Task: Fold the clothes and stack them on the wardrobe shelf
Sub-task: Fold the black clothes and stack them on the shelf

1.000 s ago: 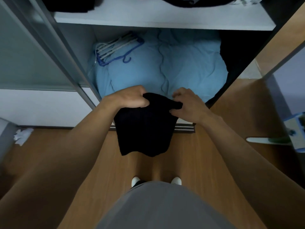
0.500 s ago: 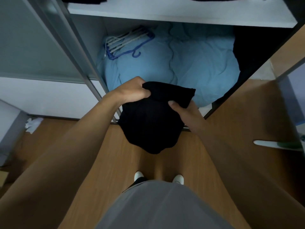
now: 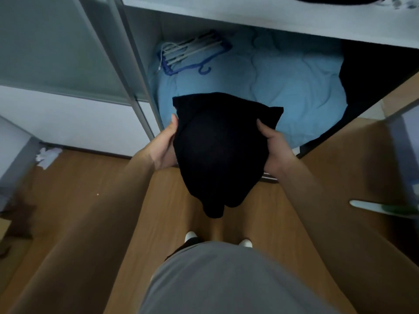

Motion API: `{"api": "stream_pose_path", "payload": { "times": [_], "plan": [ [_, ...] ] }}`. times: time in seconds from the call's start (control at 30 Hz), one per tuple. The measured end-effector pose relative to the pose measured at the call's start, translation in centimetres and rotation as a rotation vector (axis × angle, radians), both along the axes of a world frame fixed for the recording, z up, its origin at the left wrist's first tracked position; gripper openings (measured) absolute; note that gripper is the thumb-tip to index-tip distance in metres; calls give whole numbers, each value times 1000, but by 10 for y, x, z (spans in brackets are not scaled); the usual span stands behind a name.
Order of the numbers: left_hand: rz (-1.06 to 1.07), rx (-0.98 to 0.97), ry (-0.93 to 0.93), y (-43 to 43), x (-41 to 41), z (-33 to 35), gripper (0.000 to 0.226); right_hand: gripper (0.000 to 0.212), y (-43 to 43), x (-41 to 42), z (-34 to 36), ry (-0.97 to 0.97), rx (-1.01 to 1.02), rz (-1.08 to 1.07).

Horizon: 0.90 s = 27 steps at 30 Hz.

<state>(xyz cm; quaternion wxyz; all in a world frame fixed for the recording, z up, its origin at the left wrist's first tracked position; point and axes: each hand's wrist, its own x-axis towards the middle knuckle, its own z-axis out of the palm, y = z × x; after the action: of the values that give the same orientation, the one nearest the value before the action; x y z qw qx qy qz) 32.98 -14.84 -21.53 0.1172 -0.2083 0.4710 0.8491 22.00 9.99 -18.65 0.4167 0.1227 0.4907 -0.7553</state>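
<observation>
So we've got the black garment (image 3: pixel 217 150) up in both hands in front of the open wardrobe, hanging over the wood floor (image 3: pixel 90 211) and the near edge of the blue duvet (image 3: pixel 283 87). Our left hand (image 3: pixel 166 146) grips its left side, thumb laid on top, the other fingers hidden under the cloth; our right hand (image 3: pixel 274 150) does the same on the right side, thumb pressing down near the corner; so both are grasping it. The garment looks folded over; its far edge is flat, and the near end sags in a rounded lump between our forearms.

Inside the wardrobe the duvet fills the bottom compartment; a bunch of white and blue hangers (image 3: pixel 192 53) lies on its far left part. The white shelf (image 3: pixel 272 21) runs above it; some dark clothes (image 3: pixel 335 0) sit on it, mostly cut off at the top. On the floor to the left there's a crumpled white scrap (image 3: pixel 47 155) by the wall; our grey shirt (image 3: pixel 226 279) shows at the bottom.
</observation>
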Motion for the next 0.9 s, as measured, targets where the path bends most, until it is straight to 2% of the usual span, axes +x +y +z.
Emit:
{"api": "stream_pose_path", "payload": {
  "times": [0.07, 0.17, 0.27, 0.37, 0.43, 0.53, 0.6, 0.67, 0.73, 0.83, 0.9],
  "plan": [
    [-47, 147, -36, -2, 12, -12, 66, 48, -9, -1, 1, -25, 44, 9],
    [-122, 88, -44, -5, 18, -22, 73, 47, -18, -2, -3, -57, 102, 18],
    [-16, -41, -19, -3, 10, -25, 48, 50, -22, -1, -10, -38, 82, 5],
    [96, -34, -35, -4, 0, -27, 27, 43, -28, 11, -22, -31, 74, 65],
    [129, -85, -64, -8, -5, -27, 29, 47, -32, 20, -37, -38, 119, 4],
    [118, -205, -80, -21, -14, -22, 31, 71, -39, 25, -48, 86, 226, -128],
    [68, -294, -51, -35, -19, -13, 30, 52, -48, 22, -40, 231, 320, -30],
    [23, -403, -9, -50, -26, -2, 29, 34, -56, 13, -26, 297, 324, 32],
    [25, -522, 12, -62, -35, 11, 40, 31, -64, 0, -9, 319, 272, 1],
    [68, -632, 75, -77, -53, 37, 77, 29, -75, -18, 24, 449, 323, 54],
    [71, -702, 155, -82, -66, 60, 84, 32, -77, -31, 47, 548, 341, 153]
  ]
}}
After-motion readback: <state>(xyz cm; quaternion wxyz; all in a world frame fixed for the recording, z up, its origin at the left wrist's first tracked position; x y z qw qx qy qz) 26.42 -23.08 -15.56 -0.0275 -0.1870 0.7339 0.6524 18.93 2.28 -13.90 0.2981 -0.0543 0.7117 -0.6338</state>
